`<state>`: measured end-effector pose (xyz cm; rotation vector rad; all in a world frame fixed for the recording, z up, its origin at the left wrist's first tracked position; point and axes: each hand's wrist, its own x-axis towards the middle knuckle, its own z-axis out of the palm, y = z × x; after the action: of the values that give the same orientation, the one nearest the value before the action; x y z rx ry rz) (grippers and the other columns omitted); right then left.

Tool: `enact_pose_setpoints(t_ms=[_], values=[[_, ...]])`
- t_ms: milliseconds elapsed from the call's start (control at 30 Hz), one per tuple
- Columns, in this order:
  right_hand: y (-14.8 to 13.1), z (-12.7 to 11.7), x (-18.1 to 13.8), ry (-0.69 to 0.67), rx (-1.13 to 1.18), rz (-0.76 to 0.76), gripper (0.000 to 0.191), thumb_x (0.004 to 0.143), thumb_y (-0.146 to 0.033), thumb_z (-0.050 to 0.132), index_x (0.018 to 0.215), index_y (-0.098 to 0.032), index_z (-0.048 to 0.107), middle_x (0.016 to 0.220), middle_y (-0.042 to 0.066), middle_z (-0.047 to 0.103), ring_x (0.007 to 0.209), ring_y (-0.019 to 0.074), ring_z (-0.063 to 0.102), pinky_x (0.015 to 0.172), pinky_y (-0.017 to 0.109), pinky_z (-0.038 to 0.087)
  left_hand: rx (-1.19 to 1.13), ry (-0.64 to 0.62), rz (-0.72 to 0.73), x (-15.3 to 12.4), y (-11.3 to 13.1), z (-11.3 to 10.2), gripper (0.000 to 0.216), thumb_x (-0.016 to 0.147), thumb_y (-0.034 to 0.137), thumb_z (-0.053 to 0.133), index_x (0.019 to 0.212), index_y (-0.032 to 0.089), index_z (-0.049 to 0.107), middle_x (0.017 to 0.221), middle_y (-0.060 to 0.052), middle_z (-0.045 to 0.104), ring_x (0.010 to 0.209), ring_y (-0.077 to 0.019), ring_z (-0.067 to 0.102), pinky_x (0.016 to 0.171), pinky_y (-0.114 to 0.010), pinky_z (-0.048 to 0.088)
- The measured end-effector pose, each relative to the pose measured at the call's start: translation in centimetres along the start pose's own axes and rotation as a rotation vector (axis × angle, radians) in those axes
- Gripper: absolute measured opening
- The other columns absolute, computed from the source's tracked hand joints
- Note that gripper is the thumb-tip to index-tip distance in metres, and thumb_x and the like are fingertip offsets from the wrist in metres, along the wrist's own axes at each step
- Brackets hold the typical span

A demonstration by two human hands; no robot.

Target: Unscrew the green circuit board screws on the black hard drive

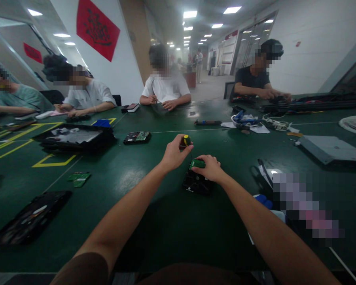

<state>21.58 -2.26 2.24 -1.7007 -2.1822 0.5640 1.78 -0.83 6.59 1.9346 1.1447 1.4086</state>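
My left hand (174,153) grips a screwdriver (186,139) by its yellow and black handle, thumb and fingers pinched around it. Its thin shaft points down at the far edge of a black hard drive (196,184) lying on the green table. A green circuit board (198,162) covers the drive's far part. From the right, my right hand (211,168) holds the drive, with the thumb across the board and the fingers around the far side. Where the screwdriver tip meets the drive is too small to make out.
Another hard drive (137,137) with a green board lies ahead left. Loose circuit boards (79,179), a black tray (74,138) and a dark casing (31,217) are further left. To the right are a bowl (245,122) and grey metal case (332,149). People sit opposite.
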Motion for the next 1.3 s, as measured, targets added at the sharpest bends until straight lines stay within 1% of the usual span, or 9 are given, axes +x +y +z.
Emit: enact_pose_setpoints(t_ms=[133, 300, 433, 767, 867, 967, 1067, 1167, 1300], values=[[0.1, -0.3, 0.3, -0.02, -0.018, -0.022, 0.057, 0.084, -0.062, 0.07, 0.132, -0.032, 0.064, 0.132, 0.011, 0.061, 0.124, 0.0356, 0.052, 0.1, 0.049, 0.039, 0.036, -0.051, 0.01, 0.1, 0.3, -0.5, 0.024, 0.089, 0.027, 0.072, 0.11, 0.021, 0.063, 0.103, -0.007, 0.077, 0.093, -0.0214, 0.073, 0.082, -0.036, 0.059], [0.6, -0.5, 0.7, -0.046, -0.04, -0.081, 0.057, 0.084, -0.063, 0.07, 0.13, -0.029, 0.065, 0.13, 0.011, 0.062, 0.122, 0.0341, 0.054, 0.099, 0.048, 0.039, 0.186, -0.09, 0.045, 0.2, 1.0, -1.3, 0.019, 0.091, 0.03, 0.07, 0.107, 0.02, 0.066, 0.1, -0.005, 0.075, 0.089, -0.0202, 0.07, 0.074, -0.032, 0.055], [0.7, -0.5, 0.7, -0.04, -0.039, -0.113, 0.058, 0.085, -0.063, 0.069, 0.131, -0.029, 0.064, 0.13, 0.011, 0.062, 0.125, 0.0347, 0.053, 0.1, 0.049, 0.039, 0.224, -0.103, 0.071, 0.4, 1.0, -1.5, 0.02, 0.089, 0.026, 0.069, 0.108, 0.019, 0.068, 0.103, -0.006, 0.073, 0.092, -0.0193, 0.069, 0.075, -0.03, 0.056], [0.4, 0.0, 0.2, 0.01, -0.048, -0.098, 0.053, 0.087, -0.063, 0.067, 0.128, -0.031, 0.066, 0.128, 0.01, 0.063, 0.124, 0.0344, 0.052, 0.099, 0.046, 0.037, 0.062, -0.132, 0.02, 0.3, 0.5, -1.2, 0.027, 0.088, 0.025, 0.07, 0.113, 0.018, 0.067, 0.102, -0.007, 0.072, 0.085, -0.0178, 0.07, 0.076, -0.031, 0.06], [0.5, 0.0, 0.3, 0.009, -0.041, -0.095, 0.052, 0.087, -0.064, 0.066, 0.127, -0.031, 0.067, 0.128, 0.01, 0.063, 0.123, 0.0344, 0.052, 0.098, 0.046, 0.038, -0.066, -0.125, -0.013, 0.2, 0.4, -1.0, 0.04, 0.086, 0.021, 0.071, 0.124, 0.02, 0.061, 0.104, -0.006, 0.071, 0.084, -0.0171, 0.07, 0.073, -0.03, 0.061], [0.6, 0.1, 0.4, 0.012, -0.034, -0.096, 0.053, 0.086, -0.064, 0.068, 0.127, -0.031, 0.067, 0.127, 0.01, 0.063, 0.122, 0.034, 0.053, 0.097, 0.046, 0.038, -0.191, -0.13, -0.049, 0.1, 0.5, -0.8, 0.049, 0.086, 0.018, 0.068, 0.133, 0.023, 0.053, 0.106, -0.006, 0.07, 0.091, -0.0186, 0.071, 0.073, -0.031, 0.064], [0.7, 0.1, 0.4, 0.018, -0.028, -0.098, 0.054, 0.085, -0.064, 0.069, 0.127, -0.031, 0.067, 0.128, 0.01, 0.063, 0.121, 0.0335, 0.054, 0.096, 0.045, 0.039, -0.254, -0.142, -0.061, 0.0, 0.8, -0.6, 0.046, 0.088, 0.016, 0.066, 0.131, 0.024, 0.052, 0.106, -0.006, 0.069, 0.097, -0.0189, 0.07, 0.077, -0.033, 0.065], [0.8, 0.2, 0.5, 0.02, -0.025, -0.1, 0.055, 0.085, -0.066, 0.068, 0.127, -0.031, 0.067, 0.128, 0.01, 0.063, 0.121, 0.0334, 0.054, 0.094, 0.044, 0.04, -0.265, -0.143, -0.069, 0.0, 1.1, -0.3, 0.042, 0.089, 0.017, 0.065, 0.129, 0.024, 0.053, 0.104, -0.005, 0.068, 0.095, -0.0175, 0.07, 0.078, -0.033, 0.066], [0.8, 0.3, 0.6, 0.02, -0.032, -0.102, 0.055, 0.085, -0.066, 0.067, 0.128, -0.031, 0.067, 0.128, 0.009, 0.064, 0.121, 0.0337, 0.055, 0.096, 0.046, 0.04, -0.209, -0.106, -0.072, 0.0, 1.3, 0.2, 0.033, 0.093, 0.03, 0.066, 0.124, 0.025, 0.057, 0.099, -0.002, 0.065, 0.087, -0.0156, 0.068, 0.069, -0.028, 0.065]])
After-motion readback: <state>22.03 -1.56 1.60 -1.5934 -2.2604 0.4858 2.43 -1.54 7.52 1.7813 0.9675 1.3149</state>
